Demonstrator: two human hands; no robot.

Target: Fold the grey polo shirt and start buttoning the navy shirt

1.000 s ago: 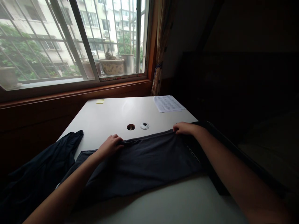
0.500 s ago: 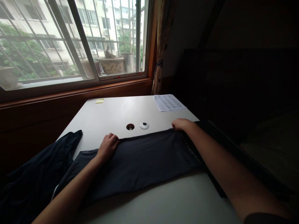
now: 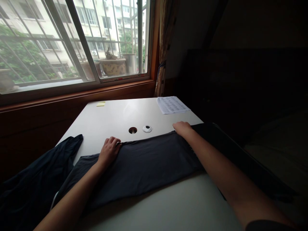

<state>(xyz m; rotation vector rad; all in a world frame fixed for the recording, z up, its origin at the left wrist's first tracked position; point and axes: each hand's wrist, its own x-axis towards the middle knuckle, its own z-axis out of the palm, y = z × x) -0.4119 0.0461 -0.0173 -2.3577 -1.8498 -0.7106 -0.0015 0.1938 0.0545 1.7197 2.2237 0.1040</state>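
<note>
A dark grey-blue garment (image 3: 146,163), folded into a long strip, lies across the white table (image 3: 178,199). At its far edge, left of the middle, my left hand (image 3: 110,150) is closed with thumb and fingers pinching the cloth. My right hand (image 3: 183,129) grips the same edge further right, its fingers curled over and partly hidden. Between the two hands the edge runs fairly straight. Past my right forearm, darker cloth (image 3: 207,131) extends over the table's right side; whether it belongs to the same garment I cannot tell.
More dark cloth (image 3: 45,166) hangs at the table's left edge. Printed papers (image 3: 172,105) lie at the far right corner, a yellow sticky note (image 3: 100,104) at the far left. A cable hole (image 3: 132,130) and its white cover (image 3: 147,129) sit beyond the garment. A barred window (image 3: 79,41) stands behind.
My right hand has slid slightly left along the far edge. My left hand keeps its place on the cloth. The view has shifted a little to the right.
</note>
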